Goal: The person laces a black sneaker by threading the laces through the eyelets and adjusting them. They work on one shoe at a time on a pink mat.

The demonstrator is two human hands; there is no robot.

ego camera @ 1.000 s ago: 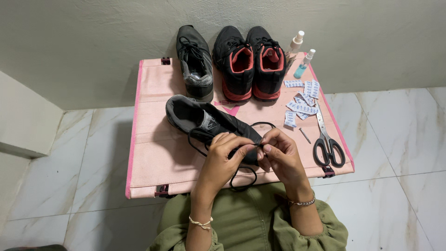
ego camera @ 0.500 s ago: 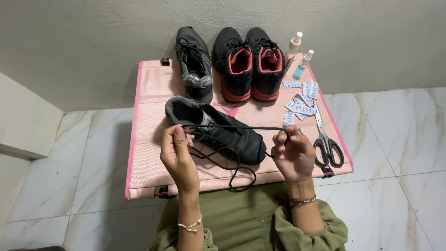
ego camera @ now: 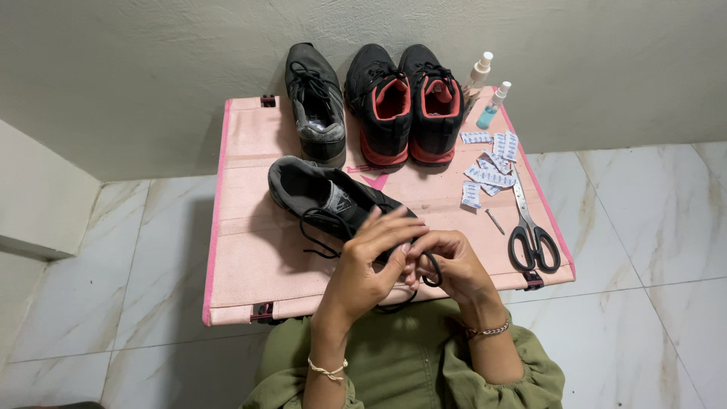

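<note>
A grey-black sneaker (ego camera: 318,193) lies on its side on the pink folding table (ego camera: 242,159), toe towards me. Its black shoelace (ego camera: 322,227) trails loose over the table, and one loop (ego camera: 433,271) hangs between my fingers. My left hand (ego camera: 371,265) and my right hand (ego camera: 448,266) meet over the shoe's toe, both pinching the lace. My hands hide the toe end of the shoe.
A matching grey sneaker (ego camera: 315,102) and a black pair with red lining (ego camera: 405,102) stand at the table's far edge by the wall. Two small spray bottles (ego camera: 485,89), several white sachets (ego camera: 488,163), black scissors (ego camera: 530,227) and a small metal pin (ego camera: 494,221) lie on the right.
My hands were spread apart with the lace stretched between them half a second ago. They have come back together over the shoe's toe, holding a loop of lace.
</note>
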